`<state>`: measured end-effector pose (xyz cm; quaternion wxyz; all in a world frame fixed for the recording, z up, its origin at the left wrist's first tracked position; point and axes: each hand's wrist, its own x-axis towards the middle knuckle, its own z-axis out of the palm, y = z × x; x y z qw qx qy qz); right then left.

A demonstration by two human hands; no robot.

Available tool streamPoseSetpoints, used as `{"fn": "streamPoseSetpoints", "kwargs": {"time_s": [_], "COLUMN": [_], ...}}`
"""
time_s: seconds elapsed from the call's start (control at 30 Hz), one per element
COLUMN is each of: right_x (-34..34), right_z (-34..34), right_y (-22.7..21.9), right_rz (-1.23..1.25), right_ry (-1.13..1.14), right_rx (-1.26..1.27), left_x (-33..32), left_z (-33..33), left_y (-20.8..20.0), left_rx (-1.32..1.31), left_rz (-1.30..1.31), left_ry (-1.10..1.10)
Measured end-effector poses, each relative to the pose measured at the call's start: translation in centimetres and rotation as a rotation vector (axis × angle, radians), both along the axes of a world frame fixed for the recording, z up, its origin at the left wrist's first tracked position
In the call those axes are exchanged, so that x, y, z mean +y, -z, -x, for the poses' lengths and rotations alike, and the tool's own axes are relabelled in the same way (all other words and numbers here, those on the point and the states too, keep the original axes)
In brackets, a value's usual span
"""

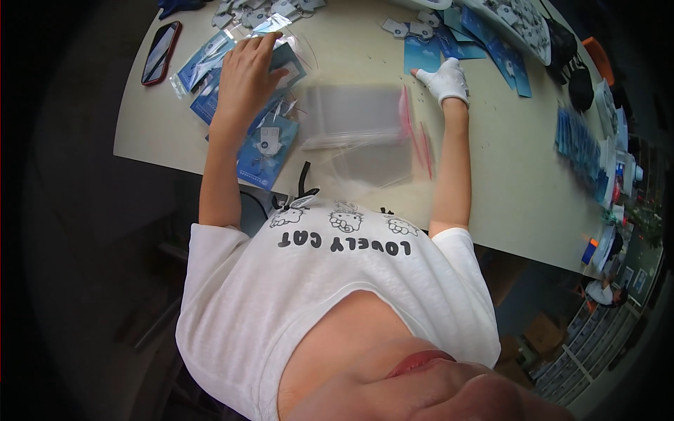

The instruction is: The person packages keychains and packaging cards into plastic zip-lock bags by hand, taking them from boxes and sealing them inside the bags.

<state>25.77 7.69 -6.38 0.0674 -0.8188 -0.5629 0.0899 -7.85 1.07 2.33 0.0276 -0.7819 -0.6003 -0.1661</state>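
My bare left hand (247, 70) rests over a pile of bagged blue cards (203, 102), its fingers stretched forward and the thumb apart. One bagged card with a small white tag (269, 139) lies just below that hand, nearer my body. On my right hand (446, 80) is a white glove that leaves the thumb tip bare. Its thumb and fingers meet the near edge of a light blue card (420, 55), seemingly pinching it; part of the grip is hidden. Between my forearms lie clear plastic bags (358, 116) with pink-red seal strips.
White tags (256, 14) are heaped at the far left, near a dark phone with a red case (161, 52). Several loose tags (411, 29) lie beside the blue cards. A white tray of tags (516, 21) stands far right. Stacked blue packets (579, 151) line the right edge.
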Motion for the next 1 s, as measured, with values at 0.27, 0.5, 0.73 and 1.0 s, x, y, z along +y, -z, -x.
{"fn": "streamPoseSetpoints", "kwargs": {"time_s": [0.27, 0.5, 0.73, 1.0], "right_x": [-2.2, -5.9, -7.9, -12.1], "right_z": [-4.4, -4.8, -4.2, 3.3], "right_y": [0.6, -5.1, -4.5, -3.4], "right_rz": [-0.275, -0.715, -0.697, -0.354], "right_ry": [-0.135, -0.197, -0.121, 0.039], "right_rx": [0.741, 0.633, 1.755, 2.011], "left_x": [-1.1, 0.8, 2.2, 2.4], "left_z": [-6.8, -9.4, -14.2, -15.3], "left_y": [2.8, 2.8, 0.0, 0.8], "left_rx": [-0.177, -0.267, -1.025, -1.243], "left_rz": [0.055, -0.05, -0.078, 0.422], "left_ry": [0.402, 0.48, 0.62, 0.444]}}
